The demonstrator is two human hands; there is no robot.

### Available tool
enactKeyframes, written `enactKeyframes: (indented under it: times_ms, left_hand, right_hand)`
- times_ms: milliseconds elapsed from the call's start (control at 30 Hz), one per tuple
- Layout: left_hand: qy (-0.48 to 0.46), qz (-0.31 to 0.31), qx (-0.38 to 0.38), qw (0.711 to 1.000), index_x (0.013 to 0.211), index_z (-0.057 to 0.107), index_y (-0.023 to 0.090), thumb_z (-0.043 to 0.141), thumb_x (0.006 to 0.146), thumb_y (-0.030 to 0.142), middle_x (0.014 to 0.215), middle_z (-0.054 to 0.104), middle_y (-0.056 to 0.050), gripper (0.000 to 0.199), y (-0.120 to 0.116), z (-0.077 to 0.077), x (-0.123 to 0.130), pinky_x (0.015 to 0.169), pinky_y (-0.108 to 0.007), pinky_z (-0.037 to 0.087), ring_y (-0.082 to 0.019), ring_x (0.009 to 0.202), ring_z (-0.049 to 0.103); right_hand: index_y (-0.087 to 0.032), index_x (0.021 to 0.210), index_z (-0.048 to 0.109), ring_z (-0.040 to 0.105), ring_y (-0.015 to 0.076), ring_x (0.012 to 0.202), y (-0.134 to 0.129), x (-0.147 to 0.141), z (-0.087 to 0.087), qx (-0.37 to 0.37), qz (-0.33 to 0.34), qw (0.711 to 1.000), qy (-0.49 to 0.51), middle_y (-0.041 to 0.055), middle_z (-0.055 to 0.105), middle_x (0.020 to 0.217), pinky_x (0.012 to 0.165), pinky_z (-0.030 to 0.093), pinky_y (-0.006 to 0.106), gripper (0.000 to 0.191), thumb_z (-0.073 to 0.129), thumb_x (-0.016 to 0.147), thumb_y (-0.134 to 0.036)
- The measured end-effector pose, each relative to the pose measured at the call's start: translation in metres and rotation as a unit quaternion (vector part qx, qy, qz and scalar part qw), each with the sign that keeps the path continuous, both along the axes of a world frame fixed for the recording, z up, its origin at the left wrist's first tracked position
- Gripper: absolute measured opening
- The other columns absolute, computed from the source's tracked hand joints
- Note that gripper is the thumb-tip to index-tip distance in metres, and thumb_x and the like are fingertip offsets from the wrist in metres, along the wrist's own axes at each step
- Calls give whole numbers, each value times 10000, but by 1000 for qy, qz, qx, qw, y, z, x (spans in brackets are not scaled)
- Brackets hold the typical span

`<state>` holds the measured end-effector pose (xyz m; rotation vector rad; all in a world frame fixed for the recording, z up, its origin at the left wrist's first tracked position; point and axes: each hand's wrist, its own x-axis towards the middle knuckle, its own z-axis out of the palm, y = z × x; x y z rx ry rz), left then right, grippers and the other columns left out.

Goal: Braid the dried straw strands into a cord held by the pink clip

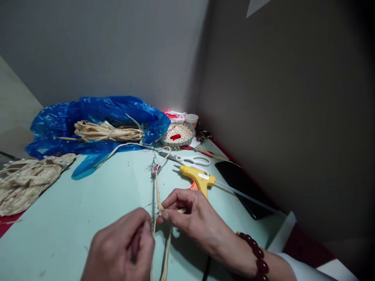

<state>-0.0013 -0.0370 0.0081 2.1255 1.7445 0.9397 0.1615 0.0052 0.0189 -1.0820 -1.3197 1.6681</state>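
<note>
A pale, braided raffia cord runs down from a dark clip on the table. My right hand, with a dark red bead bracelet at its wrist, pinches the cord's lower end between thumb and fingers. Just left of it, my left hand is closed, a thin raffia strand at its fingertips; the exact grip is partly hidden. Loose raffia strands hang below the pinched end, between both hands. Beyond the clip, a longer piece of cord curves away to the left.
A yellow glue gun and white-handled scissors lie close beyond my right hand. Further back are a blue plastic bag with a raffia bundle, a woven basket and a paper cup. Woven raffia work lies left.
</note>
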Motion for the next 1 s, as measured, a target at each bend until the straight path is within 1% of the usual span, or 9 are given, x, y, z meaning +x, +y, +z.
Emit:
enactKeyframes:
  times_ms: [100,167,267,367,433,600,767,900,1000]
  left_hand:
    - [-194,38,-151,969,728,578,219,535,824,354,646,591,23,171,10,12,-2,581,-216,398,-139,613,539]
    - [-329,-16,-271,905,830,604,211,617,781,393,743,633,5,189,16,13,-1,672,-228,436,-163,721,576]
    - [-458,-74,-381,800,846,602,187,678,764,351,710,595,12,198,23,5,3,624,-223,427,-124,642,536]
    - [-515,-81,-411,747,822,598,174,714,754,309,645,541,42,191,26,-5,5,488,-179,319,-55,499,413]
    - [-513,-84,-423,743,757,589,158,743,726,313,617,541,44,222,27,-8,4,438,-173,246,-29,443,347]
    - [-475,-32,-410,778,636,520,154,777,650,335,548,572,41,315,27,-4,4,411,-180,110,-1,386,241]
    - [-431,9,-360,827,608,533,147,754,646,334,554,573,28,292,23,2,9,476,-163,257,-53,495,412]
    - [-435,6,-399,807,690,514,166,708,711,372,504,328,116,284,21,3,10,420,-170,110,-24,436,194]
    - [-451,-12,-434,780,714,498,168,682,744,363,525,327,118,270,22,2,7,405,-174,46,0,404,151]
  right_hand:
    - [-132,749,608,515,97,593,-1,2,1,-9,16,1000,-8,36,676,699,547,348,208,55,609,736,-79]
    - [-135,754,602,526,107,606,-1,4,-1,-1,28,999,-14,32,661,690,568,360,221,47,591,753,-90]
    - [-147,784,599,547,127,638,-2,6,-4,41,47,997,-44,27,648,697,593,380,238,41,560,799,-146]
    - [-166,804,601,541,131,659,-5,8,-7,108,46,985,-129,14,632,714,596,385,237,82,550,839,-221]
    - [-182,821,594,530,125,659,-9,9,-8,147,44,971,-185,-1,616,718,595,383,232,95,526,864,-233]
    - [-225,1070,459,550,147,789,-15,13,-8,221,45,946,-231,-30,652,798,716,402,248,207,493,873,-170]
    - [-213,1062,414,542,157,731,-17,15,0,249,96,917,-297,12,629,826,670,392,258,217,432,865,-125]
    - [-190,1028,418,541,162,738,-15,13,1,270,114,899,-325,50,605,863,644,397,247,232,439,824,-83]
    - [-173,996,415,529,163,735,-14,12,-5,318,120,875,-344,59,593,857,642,391,250,206,431,818,-70]
